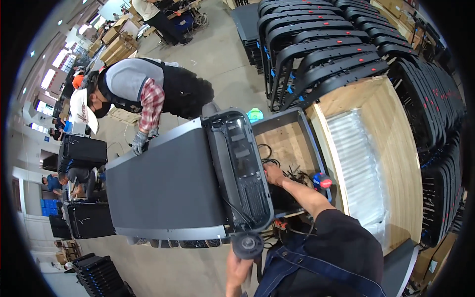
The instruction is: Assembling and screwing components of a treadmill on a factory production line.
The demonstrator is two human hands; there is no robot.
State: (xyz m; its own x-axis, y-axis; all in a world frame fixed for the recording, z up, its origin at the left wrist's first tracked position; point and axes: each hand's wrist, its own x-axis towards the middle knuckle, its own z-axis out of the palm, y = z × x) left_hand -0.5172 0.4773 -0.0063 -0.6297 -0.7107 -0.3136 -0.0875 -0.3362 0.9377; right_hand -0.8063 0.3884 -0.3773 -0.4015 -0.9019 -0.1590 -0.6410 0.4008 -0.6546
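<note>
A treadmill (163,183) with a dark belt and silver side rails lies in front of me. Its motor compartment (242,143), at the end nearest me, is uncovered and shows black parts inside. Over a wood-bottomed tray (283,134) beside that end, my right hand (274,174) is closed among black cables (269,154); whatever its fingers hold is hidden. Low in the view, my left hand (238,267) is just below a round black wheel-like part (247,244) at the treadmill's near corner. The fingers of that hand are partly hidden and blurred.
A gloved co-worker (138,91) bends over the treadmill's far side. A red and blue power tool (321,180) lies on the tray's right edge. Right of it stands a wooden crate (401,163) with plastic-wrapped pieces. Black frames (316,54) are stacked behind.
</note>
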